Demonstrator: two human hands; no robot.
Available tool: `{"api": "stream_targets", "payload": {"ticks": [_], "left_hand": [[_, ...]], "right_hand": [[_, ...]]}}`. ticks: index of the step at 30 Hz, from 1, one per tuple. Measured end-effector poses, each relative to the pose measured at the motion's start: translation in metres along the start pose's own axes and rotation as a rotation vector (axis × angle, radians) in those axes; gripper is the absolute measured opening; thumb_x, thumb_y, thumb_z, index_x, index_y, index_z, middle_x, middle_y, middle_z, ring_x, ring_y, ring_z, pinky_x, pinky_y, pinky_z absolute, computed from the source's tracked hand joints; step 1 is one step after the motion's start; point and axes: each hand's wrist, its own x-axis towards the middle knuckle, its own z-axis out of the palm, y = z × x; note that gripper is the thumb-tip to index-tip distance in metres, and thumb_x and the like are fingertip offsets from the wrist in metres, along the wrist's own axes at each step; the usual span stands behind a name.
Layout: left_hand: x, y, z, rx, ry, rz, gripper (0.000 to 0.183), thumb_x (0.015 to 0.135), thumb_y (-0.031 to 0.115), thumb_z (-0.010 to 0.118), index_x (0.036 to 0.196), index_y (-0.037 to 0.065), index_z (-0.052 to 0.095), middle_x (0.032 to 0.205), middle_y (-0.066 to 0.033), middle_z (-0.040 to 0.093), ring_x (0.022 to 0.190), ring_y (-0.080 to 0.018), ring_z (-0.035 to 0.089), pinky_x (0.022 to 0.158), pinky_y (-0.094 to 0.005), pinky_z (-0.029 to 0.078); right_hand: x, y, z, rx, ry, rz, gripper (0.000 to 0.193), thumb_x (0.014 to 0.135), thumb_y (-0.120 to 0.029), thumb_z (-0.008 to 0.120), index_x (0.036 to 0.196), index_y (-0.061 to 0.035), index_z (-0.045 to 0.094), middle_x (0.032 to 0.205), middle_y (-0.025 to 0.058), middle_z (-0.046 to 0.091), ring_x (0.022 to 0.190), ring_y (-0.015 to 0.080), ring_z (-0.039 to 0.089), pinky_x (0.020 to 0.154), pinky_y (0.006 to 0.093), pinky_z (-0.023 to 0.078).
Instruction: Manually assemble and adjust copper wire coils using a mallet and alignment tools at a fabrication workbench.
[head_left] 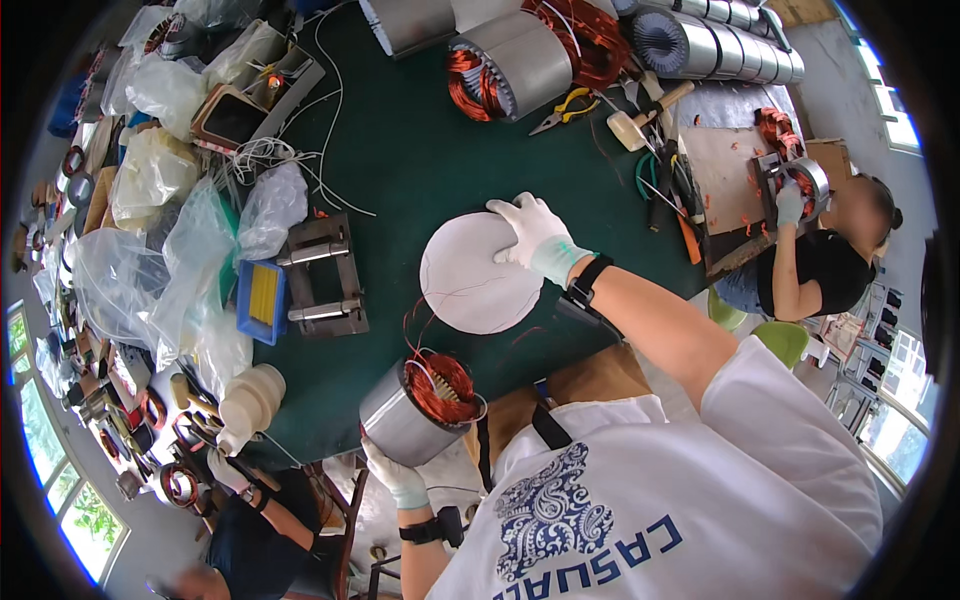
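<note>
My left hand (396,476), in a white glove, grips the near lower side of a motor stator (405,420) at the table's front edge. The stator is a grey metal cylinder lying tilted, with copper windings (440,388) bulging from its end toward the right. My right hand (535,236), also gloved, rests on the upper right part of a round white disc (478,285) lying flat on the table. Its fingers are spread apart and hold nothing. Thin copper wires (455,293) trail over the disc.
A larger stator (510,65), yellow-handled pliers (565,110) and a mallet (640,120) lie at the back of the green table (390,170). On the left are a metal frame (325,275), a blue tray (262,302) and plastic bags (125,280). Co-workers sit right and lower left.
</note>
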Motion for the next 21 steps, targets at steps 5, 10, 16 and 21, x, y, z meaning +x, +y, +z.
{"api": "stream_targets", "payload": {"ticks": [5, 10, 16, 21], "left_hand": [[-0.003, -0.001, 0.001, 0.006, 0.013, 0.011, 0.053, 0.111, 0.045, 0.039, 0.144, 0.006, 0.050, 0.144, -0.0099, 0.055, 0.131, -0.0241, 0.054, 0.113, -0.0421, 0.042], [-0.003, -0.001, 0.005, 0.022, 0.055, 0.024, 0.056, 0.111, 0.043, 0.037, 0.147, 0.002, 0.049, 0.145, -0.0126, 0.056, 0.130, -0.0261, 0.055, 0.113, -0.0420, 0.043], [0.000, -0.006, -0.014, 0.078, -0.009, 0.024, 0.055, 0.112, 0.045, 0.035, 0.145, 0.003, 0.049, 0.146, -0.0114, 0.054, 0.132, -0.0242, 0.053, 0.114, -0.0413, 0.042], [-0.004, -0.012, -0.006, 0.067, 0.080, 0.028, 0.058, 0.112, 0.044, 0.036, 0.147, 0.000, 0.049, 0.144, -0.0136, 0.057, 0.128, -0.0252, 0.057, 0.111, -0.0413, 0.045]], "right_hand": [[-0.002, 0.002, -0.002, -0.015, 0.025, -0.012, 0.086, 0.071, -0.033, 0.091, 0.147, -0.0245, 0.053, 0.130, 0.0135, 0.055, 0.127, 0.0350, 0.053, 0.104, 0.0450, 0.052], [0.000, 0.007, 0.001, -0.001, 0.039, -0.040, 0.075, 0.075, -0.034, 0.088, 0.142, -0.0231, 0.057, 0.134, 0.0140, 0.055, 0.126, 0.0350, 0.055, 0.104, 0.0455, 0.051], [-0.041, -0.018, -0.032, 0.432, 0.567, -0.538, 0.042, 0.077, -0.026, 0.082, 0.112, -0.0059, 0.069, 0.111, 0.0157, 0.067, 0.104, 0.0384, 0.065, 0.092, 0.0463, 0.053], [-0.151, -0.072, 0.024, 0.403, -0.101, -0.720, 0.038, 0.090, -0.029, 0.072, 0.111, 0.0016, 0.066, 0.104, 0.0186, 0.069, 0.096, 0.0368, 0.067, 0.086, 0.0451, 0.055]]}}
